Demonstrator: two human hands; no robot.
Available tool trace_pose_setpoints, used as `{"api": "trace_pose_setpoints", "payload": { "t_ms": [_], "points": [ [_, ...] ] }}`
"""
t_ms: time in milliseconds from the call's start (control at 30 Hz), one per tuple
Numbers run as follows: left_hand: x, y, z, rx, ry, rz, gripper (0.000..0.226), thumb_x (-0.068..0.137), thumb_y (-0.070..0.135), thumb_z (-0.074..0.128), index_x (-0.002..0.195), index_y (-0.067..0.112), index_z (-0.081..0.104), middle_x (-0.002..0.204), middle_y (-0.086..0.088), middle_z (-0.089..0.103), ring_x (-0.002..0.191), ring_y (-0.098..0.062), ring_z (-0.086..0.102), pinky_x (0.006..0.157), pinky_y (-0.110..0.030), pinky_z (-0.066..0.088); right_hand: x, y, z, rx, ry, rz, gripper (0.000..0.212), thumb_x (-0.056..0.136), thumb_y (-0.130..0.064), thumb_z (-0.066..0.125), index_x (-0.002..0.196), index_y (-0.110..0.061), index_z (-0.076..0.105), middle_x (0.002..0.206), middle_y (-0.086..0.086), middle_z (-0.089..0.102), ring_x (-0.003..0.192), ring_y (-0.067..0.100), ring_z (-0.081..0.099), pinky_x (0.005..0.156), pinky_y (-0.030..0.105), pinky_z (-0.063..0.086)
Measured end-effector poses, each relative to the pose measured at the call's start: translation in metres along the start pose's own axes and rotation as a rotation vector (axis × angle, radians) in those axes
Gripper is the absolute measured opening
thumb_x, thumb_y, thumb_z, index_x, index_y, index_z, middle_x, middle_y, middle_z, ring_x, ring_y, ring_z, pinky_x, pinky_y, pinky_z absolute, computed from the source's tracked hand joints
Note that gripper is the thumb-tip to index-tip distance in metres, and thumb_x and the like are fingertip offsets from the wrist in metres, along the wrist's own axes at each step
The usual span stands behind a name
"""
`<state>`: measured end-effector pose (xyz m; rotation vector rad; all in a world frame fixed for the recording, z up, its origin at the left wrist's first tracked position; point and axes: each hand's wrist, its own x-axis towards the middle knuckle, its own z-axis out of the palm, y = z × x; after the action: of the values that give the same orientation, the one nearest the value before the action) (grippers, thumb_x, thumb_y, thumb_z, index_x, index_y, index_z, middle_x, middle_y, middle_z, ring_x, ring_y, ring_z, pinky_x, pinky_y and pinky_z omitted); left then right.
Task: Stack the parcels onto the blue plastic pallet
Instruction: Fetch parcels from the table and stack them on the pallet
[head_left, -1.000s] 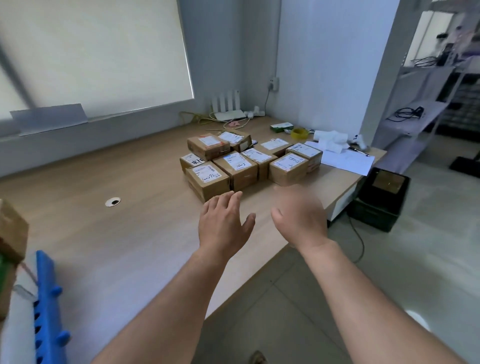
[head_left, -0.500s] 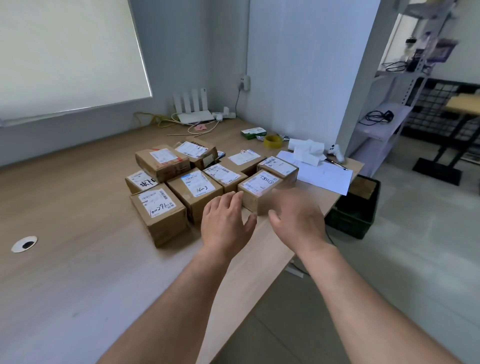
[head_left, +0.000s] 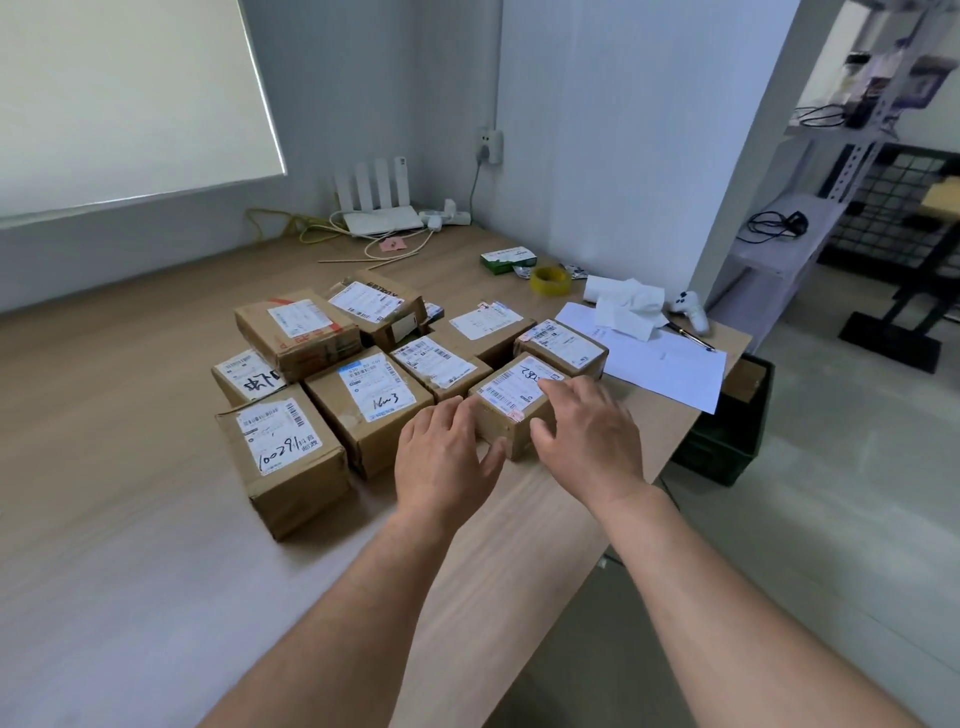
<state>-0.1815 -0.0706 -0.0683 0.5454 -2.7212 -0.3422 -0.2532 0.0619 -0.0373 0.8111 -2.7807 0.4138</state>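
Taped brown cardboard parcels with white shipping labels sit clustered on the wooden table (head_left: 130, 415), the largest parcel (head_left: 283, 457) at the group's left edge. The left hand (head_left: 444, 457), fingers straight and loose, lies by the left side of the small front-right parcel (head_left: 506, 415). The right hand (head_left: 587, 441) spreads its fingers over that parcel's labelled top, likely bracketing it for a two-handed lift, though firm contact is hard to confirm. The blue pallet is out of view.
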Motion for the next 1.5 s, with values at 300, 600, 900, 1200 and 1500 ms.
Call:
{"api": "trace_pose_setpoints", "payload": {
  "t_ms": [300, 600, 900, 1200, 1500],
  "points": [
    [0.027, -0.005, 0.025, 0.01, -0.046, -0.212, 0.062, 0.092, 0.055, 0.042, 0.145, 0.025, 0.03, 0.144, 0.001, 0.042, 0.132, -0.018, 0.036, 0.108, -0.034, 0.032, 0.064, 0.032, 0.033, 0.049, -0.13, -0.057, 0.048, 0.096, -0.031, 0.046, 0.143, -0.021, 0.041, 0.137, 0.007, 0.047, 0.127, 0.023, 0.041, 0.099, 0.033, 0.037],
    [0.062, 0.02, 0.059, -0.045, -0.187, -0.464, 0.062, 0.095, 0.054, 0.04, 0.147, 0.022, 0.027, 0.144, 0.0, 0.041, 0.13, -0.02, 0.039, 0.095, -0.036, 0.044, 0.125, 0.083, 0.076, 0.141, -0.316, -0.021, 0.048, 0.097, -0.033, 0.045, 0.143, -0.018, 0.038, 0.137, 0.009, 0.043, 0.128, 0.025, 0.038, 0.094, 0.036, 0.042],
    [0.096, 0.05, 0.099, -0.232, -0.27, -0.749, 0.062, 0.097, 0.05, 0.04, 0.147, 0.016, 0.027, 0.145, -0.003, 0.043, 0.131, -0.023, 0.042, 0.097, -0.035, 0.039, 0.159, 0.122, 0.114, 0.169, -0.426, -0.053, 0.04, 0.096, -0.032, 0.045, 0.13, -0.012, 0.047, 0.128, 0.012, 0.051, 0.117, 0.029, 0.043, 0.093, 0.041, 0.043],
    [0.081, 0.048, 0.119, -0.46, -0.116, -0.954, 0.035, 0.095, 0.039, 0.047, 0.127, 0.025, 0.05, 0.126, 0.005, 0.06, 0.111, -0.016, 0.056, 0.093, -0.035, 0.047, 0.16, 0.136, 0.139, 0.515, -0.666, 0.024, 0.05, 0.093, -0.041, 0.054, 0.133, -0.01, 0.052, 0.129, 0.011, 0.058, 0.115, 0.028, 0.055, 0.092, 0.037, 0.045],
    [0.058, 0.055, 0.121, -0.755, -0.101, -0.951, 0.051, 0.099, 0.027, 0.045, 0.144, 0.045, 0.027, 0.122, 0.011, 0.059, 0.104, -0.009, 0.058, 0.092, -0.034, 0.05, 0.158, 0.157, 0.147, 0.933, -0.982, 0.04, 0.073, 0.081, -0.043, 0.07, 0.146, -0.028, 0.038, 0.138, -0.005, 0.053, 0.124, 0.014, 0.051, 0.109, 0.039, 0.038]
  ]
}}
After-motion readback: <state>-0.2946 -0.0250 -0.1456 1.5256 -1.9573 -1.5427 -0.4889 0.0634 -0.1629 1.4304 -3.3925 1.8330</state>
